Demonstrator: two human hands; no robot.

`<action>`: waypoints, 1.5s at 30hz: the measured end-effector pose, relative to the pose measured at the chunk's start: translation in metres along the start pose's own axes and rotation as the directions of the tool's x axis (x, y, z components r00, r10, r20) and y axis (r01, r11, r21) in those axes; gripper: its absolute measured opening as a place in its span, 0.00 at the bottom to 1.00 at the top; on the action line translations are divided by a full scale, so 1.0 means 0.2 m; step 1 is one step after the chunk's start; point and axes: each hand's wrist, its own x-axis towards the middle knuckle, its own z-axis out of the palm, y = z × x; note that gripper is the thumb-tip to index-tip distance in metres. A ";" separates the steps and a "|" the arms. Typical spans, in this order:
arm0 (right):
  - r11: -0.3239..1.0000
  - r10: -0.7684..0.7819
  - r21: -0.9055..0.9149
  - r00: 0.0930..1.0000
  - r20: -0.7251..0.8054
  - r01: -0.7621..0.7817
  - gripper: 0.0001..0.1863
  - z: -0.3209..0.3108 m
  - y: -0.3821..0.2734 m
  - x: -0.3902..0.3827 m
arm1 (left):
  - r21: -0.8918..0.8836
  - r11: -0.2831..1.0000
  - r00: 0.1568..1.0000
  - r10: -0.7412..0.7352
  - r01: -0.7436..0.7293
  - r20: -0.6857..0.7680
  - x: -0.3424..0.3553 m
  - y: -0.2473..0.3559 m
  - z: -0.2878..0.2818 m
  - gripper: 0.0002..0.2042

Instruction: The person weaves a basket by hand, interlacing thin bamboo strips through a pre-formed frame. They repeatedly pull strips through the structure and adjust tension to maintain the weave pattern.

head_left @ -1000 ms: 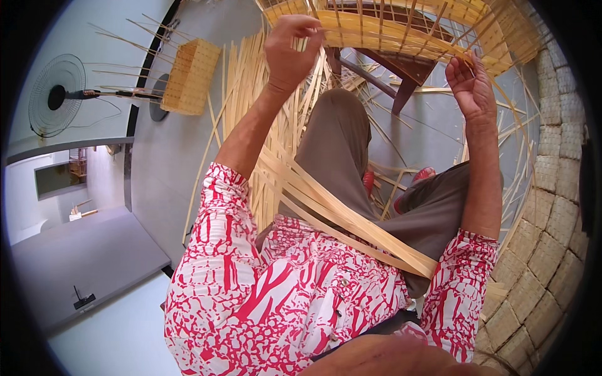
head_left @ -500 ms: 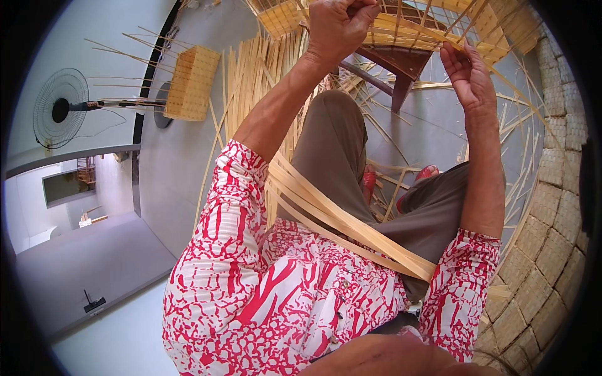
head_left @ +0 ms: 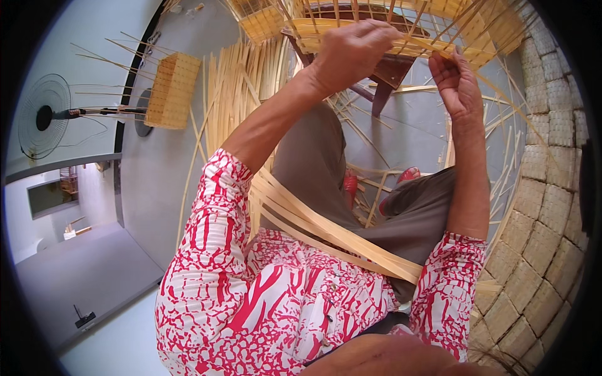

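Gray floor [head_left: 147, 169] and a big yellow basket [head_left: 312, 31]

Lots of long, pale strips [head_left: 235, 88] lie in a messy pile on the floor, and thin bits are spread to the right. Far left, a round fan [head_left: 44, 117] stands by a pale wall [head_left: 75, 53], near a small woven box [head_left: 174, 91] with sticks poking out. Below it is a big gray panel [head_left: 88, 269]. Down the right side, tan woven blocks [head_left: 533, 219] sit in rows.

The big yellow basket is at the top, over a dark brown stool [head_left: 392, 72]. The left hand [head_left: 357, 50] is bent in at its near side; I cannot tell if it grips anything. The right hand [head_left: 458, 88] pinches a long thin strip [head_left: 505, 94] at the basket's right end. More flat strips [head_left: 338, 222] lie across the person's lap
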 end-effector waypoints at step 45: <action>0.972 -0.165 -0.159 0.985 0.058 0.173 0.17 0.34 0.15 -0.33 | 0.275 0.902 0.928 -0.365 0.333 0.073 0.12 0.03 0.22 0.04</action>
